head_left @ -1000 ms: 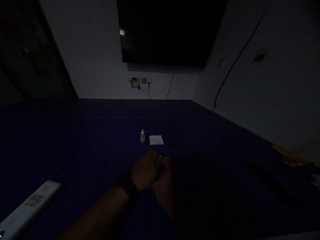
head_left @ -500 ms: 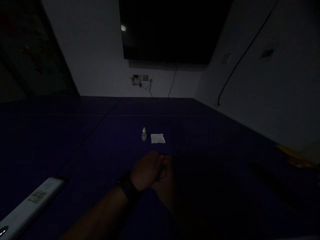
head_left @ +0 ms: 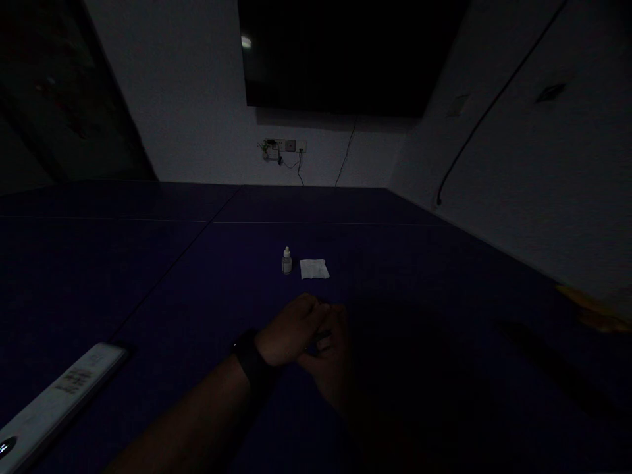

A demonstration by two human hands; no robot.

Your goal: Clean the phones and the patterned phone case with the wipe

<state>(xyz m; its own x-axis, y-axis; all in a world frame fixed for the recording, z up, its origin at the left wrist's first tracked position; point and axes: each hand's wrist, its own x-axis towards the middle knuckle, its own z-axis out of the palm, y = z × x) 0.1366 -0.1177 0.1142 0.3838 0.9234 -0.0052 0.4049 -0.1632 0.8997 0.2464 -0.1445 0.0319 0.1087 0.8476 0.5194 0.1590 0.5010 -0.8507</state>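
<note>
Low in the dim view, my left hand (head_left: pixel 290 332) reaches in with a dark watch (head_left: pixel 250 359) on its wrist. Its fingers are bent and pressed against my right hand (head_left: pixel 328 362), which is curled with the fingertips meeting the left ones. Whatever lies between them is too dark to make out. Just beyond the hands, a small clear dropper bottle (head_left: pixel 287 264) with a white cap stands upright on the blue tabletop (head_left: pixel 237 276). To its right a white folded tissue (head_left: pixel 315 269) lies flat, touched by neither hand.
A long white device (head_left: pixel 62 395) lies at the lower left. Something yellow and orange (head_left: pixel 590 309) sits by the right wall. Behind the table, a large dark screen (head_left: pixel 345 59) hangs above wall sockets (head_left: pixel 285 146) with cables. Deep shadow covers the lower right.
The camera view has shifted slightly, so the hands sit a little differently in it. Both hands stay together, with the right fingers showing a bit more. The bottle and tissue have not moved.
</note>
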